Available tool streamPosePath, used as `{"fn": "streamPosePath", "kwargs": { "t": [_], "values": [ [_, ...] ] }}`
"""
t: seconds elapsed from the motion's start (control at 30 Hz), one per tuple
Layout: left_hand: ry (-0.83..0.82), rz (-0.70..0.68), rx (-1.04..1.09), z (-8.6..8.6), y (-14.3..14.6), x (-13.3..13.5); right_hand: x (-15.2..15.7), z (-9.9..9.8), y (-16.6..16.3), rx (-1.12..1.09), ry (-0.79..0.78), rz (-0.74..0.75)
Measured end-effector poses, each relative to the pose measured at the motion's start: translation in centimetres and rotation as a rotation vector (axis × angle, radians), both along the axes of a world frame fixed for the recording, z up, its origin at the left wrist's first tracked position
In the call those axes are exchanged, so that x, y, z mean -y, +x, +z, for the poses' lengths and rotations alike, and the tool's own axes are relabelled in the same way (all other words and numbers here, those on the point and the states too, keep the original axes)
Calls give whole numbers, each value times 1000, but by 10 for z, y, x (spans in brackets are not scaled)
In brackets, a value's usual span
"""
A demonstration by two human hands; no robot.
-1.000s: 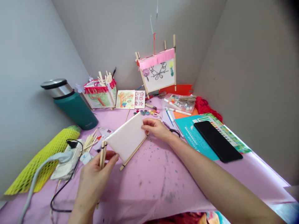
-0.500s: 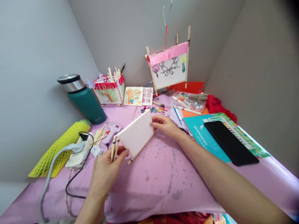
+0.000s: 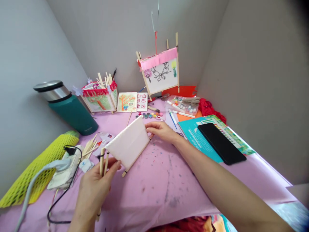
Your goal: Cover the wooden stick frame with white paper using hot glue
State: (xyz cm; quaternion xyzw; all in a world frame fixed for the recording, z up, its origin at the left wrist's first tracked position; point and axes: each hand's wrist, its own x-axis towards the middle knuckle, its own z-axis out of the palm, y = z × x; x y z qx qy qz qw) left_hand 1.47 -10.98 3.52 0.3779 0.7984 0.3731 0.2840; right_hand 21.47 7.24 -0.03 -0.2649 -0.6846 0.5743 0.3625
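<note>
We've got white paper panel on stick frame (image 3: 127,145) held above bench (image 3: 154,180), long axis running L grip (image 3: 93,190) to R grip (image 3: 161,131). L closed on stick ends, nearer us; R fingers (image 3: 154,127) clasp far edge.

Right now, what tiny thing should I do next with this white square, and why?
Maybe set the white panel down flat on the pink tablecloth. Your left hand and right hand are holding it up, tilted, with its wooden sticks poking out past the edge, so it could wobble.
</note>
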Motion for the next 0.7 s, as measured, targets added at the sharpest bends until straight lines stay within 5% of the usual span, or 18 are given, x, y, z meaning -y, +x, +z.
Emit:
{"fn": "streamPosePath", "kwargs": {
  "t": [0.7],
  "values": [
    [-2, -28, -23, -4, 0, -2, -3, -12, 1, 35, -6, -28]
  ]
}}
